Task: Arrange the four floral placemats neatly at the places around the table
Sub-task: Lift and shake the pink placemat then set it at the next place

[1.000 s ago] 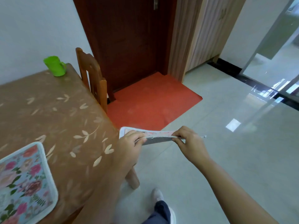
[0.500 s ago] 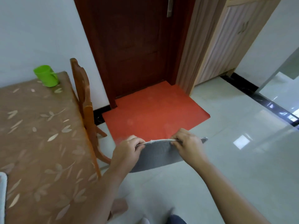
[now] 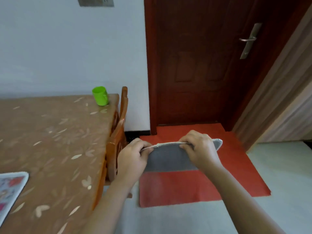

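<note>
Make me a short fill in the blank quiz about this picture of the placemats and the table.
The left hand and right hand grip one placemat, its ____ underside toward the camera.
The cup on the table's far corner is ____.
A second placemat lies flat on the table, its ____ side up.
Missing words: grey; green; floral.
</note>
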{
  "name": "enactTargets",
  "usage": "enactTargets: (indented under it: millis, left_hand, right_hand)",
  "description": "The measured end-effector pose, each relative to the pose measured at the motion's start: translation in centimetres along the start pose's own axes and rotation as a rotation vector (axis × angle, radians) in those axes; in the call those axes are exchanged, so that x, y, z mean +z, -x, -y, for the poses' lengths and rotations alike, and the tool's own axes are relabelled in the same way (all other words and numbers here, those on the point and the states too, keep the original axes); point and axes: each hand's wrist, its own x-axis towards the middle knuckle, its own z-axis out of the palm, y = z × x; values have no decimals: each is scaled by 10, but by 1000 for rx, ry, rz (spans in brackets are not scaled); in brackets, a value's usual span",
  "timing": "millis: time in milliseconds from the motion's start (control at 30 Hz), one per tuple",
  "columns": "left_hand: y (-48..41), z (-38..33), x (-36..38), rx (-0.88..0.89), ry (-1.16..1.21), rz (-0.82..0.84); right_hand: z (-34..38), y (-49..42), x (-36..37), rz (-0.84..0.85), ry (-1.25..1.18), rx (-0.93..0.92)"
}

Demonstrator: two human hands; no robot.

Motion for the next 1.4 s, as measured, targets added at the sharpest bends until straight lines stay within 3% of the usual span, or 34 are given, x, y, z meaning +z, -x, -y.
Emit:
enactTargets:
  millis: [233, 600, 900, 1200, 1400]
  left_hand:
    - [-34, 21, -54, -189, -105, -190]
    - [-78, 118, -129, -397, -235, -442]
    - [-120, 203, -193, -601, -295, -540]
    - [-147, 244, -236, -750, -441, -603]
    - [-168, 261, -263, -772, -581, -803]
  right_hand:
    - [26, -88, 24, 154, -150, -301]
    - [101, -227, 137, 268, -246, -612]
    - [174, -326, 227, 414, -320, -753]
    - [223, -385, 293, 508, -438, -859]
    - [269, -425, 339, 558, -574, -931]
